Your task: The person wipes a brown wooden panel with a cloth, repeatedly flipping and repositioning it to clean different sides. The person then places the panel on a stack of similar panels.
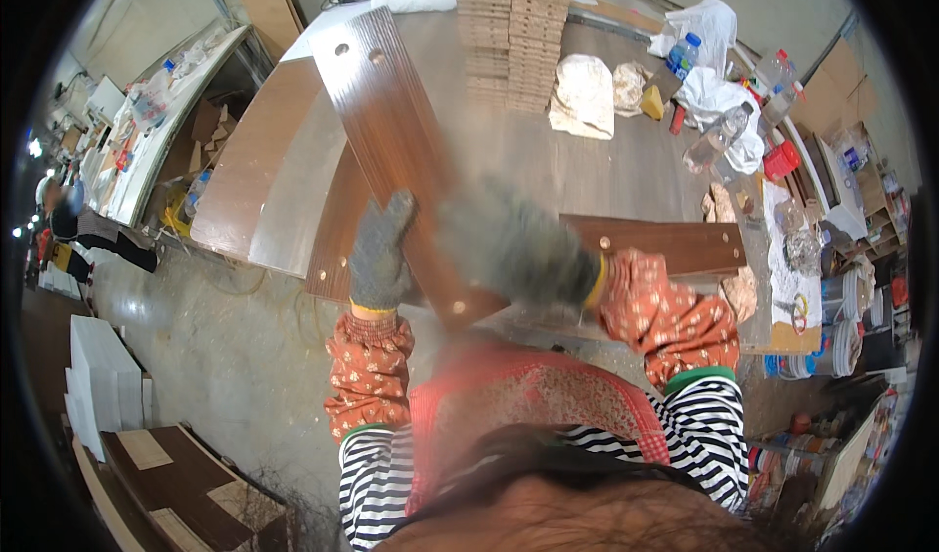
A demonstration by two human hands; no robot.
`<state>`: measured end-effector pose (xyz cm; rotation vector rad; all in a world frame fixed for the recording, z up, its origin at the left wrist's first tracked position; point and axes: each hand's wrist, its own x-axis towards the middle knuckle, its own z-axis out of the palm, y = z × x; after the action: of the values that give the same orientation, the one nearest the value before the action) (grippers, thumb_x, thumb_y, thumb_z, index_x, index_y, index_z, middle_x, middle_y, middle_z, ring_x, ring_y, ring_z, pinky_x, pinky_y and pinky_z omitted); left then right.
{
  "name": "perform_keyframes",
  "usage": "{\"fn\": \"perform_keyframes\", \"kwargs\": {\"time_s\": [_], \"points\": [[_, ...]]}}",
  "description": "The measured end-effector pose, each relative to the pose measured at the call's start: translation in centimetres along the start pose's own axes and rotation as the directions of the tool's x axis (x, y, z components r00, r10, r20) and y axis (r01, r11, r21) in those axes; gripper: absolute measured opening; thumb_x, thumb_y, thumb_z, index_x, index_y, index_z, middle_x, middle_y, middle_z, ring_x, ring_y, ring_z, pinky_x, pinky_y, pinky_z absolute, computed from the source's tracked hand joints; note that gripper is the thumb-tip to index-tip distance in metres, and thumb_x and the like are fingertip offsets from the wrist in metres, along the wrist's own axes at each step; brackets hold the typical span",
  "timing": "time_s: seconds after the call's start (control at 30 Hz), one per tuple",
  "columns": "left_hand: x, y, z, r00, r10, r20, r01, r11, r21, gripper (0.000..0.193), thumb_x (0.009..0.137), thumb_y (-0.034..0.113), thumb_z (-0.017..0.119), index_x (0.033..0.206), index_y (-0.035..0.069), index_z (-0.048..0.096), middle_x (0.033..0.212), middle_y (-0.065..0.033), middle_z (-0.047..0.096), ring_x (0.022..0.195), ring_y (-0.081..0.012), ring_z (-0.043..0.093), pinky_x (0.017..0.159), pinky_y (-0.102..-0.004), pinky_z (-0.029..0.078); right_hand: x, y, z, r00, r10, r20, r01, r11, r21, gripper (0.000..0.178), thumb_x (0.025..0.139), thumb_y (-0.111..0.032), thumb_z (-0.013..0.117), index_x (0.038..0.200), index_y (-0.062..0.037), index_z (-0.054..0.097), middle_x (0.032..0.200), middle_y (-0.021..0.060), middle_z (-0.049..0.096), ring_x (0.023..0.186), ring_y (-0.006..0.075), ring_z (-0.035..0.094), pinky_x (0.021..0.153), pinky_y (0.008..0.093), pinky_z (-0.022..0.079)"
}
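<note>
A long dark brown wooden board (396,122) with round holes near its ends lies slantwise in front of me, its far end shining in the light. My left hand (381,254), in a grey knitted glove, is closed on the board's left edge near its closer end. Over the board's right side my right hand (523,244), gloved alike, is smeared by motion, so its fingers cannot be made out. A second brown board with holes (675,244) lies crosswise by my right wrist. Another brown board (337,224) lies partly hidden beneath the slanted one.
Tall stacks of narrow boards (514,39) stand at the table's back. Cloth pads (584,97), a yellow block (652,103), plastic bottles (719,136) and a red jar (781,161) crowd the right side. Brown panels (259,151) lie at left; white blocks (106,376) stand on the floor.
</note>
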<state>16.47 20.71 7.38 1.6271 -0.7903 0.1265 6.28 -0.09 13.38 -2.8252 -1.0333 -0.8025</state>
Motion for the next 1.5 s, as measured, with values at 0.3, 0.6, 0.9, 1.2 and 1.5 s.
{"fn": "perform_keyframes", "kwargs": {"time_s": [0.3, 0.6, 0.9, 1.2, 1.5], "points": [[0.2, -2.6, -2.4, 0.961, 0.277, -0.011, -0.21, 0.75, 0.627, 0.04, 0.1, 0.019, 0.063, 0.135, 0.0, 0.057, 0.128, -0.0145, 0.064, 0.117, -0.0269, 0.063, 0.102, -0.0392, 0.051, -0.5, 3.0, 1.4, 0.911, 0.401, -0.094, -0.368, 0.895, 0.251, 0.05, 0.095, -0.027, 0.065, 0.14, -0.0069, 0.056, 0.143, 0.0186, 0.055, 0.134, 0.0345, 0.051, 0.113, 0.0455, 0.038], [1.0, -1.0, -4.1, 0.943, -0.323, -0.075, 0.25, 0.841, -0.48, 0.035, 0.103, 0.013, 0.057, 0.135, 0.0, 0.057, 0.126, -0.0162, 0.064, 0.112, -0.0251, 0.065, 0.097, -0.0383, 0.054, -2.1, 0.1, 3.9, 0.849, 0.503, 0.159, -0.522, 0.755, 0.396, 0.052, 0.1, -0.035, 0.056, 0.141, -0.0029, 0.054, 0.117, 0.0199, 0.07, 0.09, 0.0379, 0.071, 0.08, 0.0447, 0.057], [3.3, 1.8, -3.4, 0.791, -0.612, -0.003, 0.329, 0.43, -0.84, 0.036, 0.101, 0.015, 0.063, 0.132, -0.001, 0.055, 0.124, -0.0133, 0.065, 0.11, -0.0268, 0.066, 0.093, -0.0416, 0.058, 0.0, 0.1, 4.4, 0.841, 0.487, 0.237, -0.517, 0.593, 0.617, 0.034, 0.099, -0.027, 0.057, 0.126, -0.0066, 0.063, 0.103, 0.0167, 0.07, 0.097, 0.0353, 0.068, 0.084, 0.0463, 0.055], [3.9, 1.9, -3.3, 0.767, -0.624, 0.151, 0.426, 0.32, -0.846, 0.038, 0.101, 0.016, 0.062, 0.134, -0.001, 0.052, 0.122, -0.0161, 0.064, 0.109, -0.0306, 0.066, 0.092, -0.0461, 0.059, 1.2, 1.9, 9.3, 0.939, 0.339, 0.057, -0.339, 0.886, 0.316, 0.038, 0.09, -0.013, 0.058, 0.128, -0.0086, 0.058, 0.091, 0.0159, 0.067, 0.087, 0.036, 0.066, 0.074, 0.0482, 0.053], [2.7, -1.4, -6.6, 0.93, -0.352, 0.104, 0.366, 0.907, -0.21, 0.037, 0.097, 0.009, 0.061, 0.133, 0.006, 0.063, 0.136, -0.0154, 0.061, 0.125, -0.0253, 0.06, 0.109, -0.0379, 0.048, 0.8, -1.6, 10.9, 0.97, 0.217, 0.105, -0.241, 0.88, 0.409, 0.051, 0.084, -0.016, 0.065, 0.131, 0.0014, 0.053, 0.098, 0.0203, 0.063, 0.091, 0.0388, 0.063, 0.08, 0.0468, 0.053]]}}
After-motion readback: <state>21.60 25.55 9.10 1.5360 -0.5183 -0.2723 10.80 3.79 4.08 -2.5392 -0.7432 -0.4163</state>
